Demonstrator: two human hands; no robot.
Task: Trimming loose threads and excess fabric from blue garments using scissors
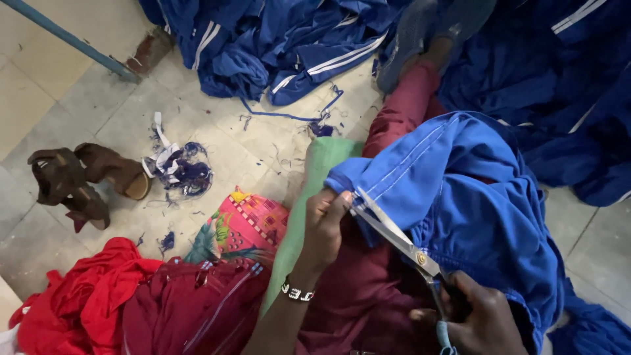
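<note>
Shoes (75, 177), brown and heeled, are lying on the tiled floor (59, 98) at far left, near a tangle of blue and white trimmings (179, 169). Below them, red cloth (85, 299) and a maroon garment (197, 309) are sitting heaped beside a patterned pink fabric (253, 220). The left hand (327, 223), a beaded bracelet (297, 293) at its wrist, is pinching the edge of the blue garment (473, 204) with fingers clenched, apparently holding the hem taut for the blades. The scissors (394, 236) are pointing their tips at that pinched edge, blades slightly parted. The right hand (476, 319) is gripping their handles, fingers curled through. More blue garments (296, 39) are lying piled beyond.
</note>
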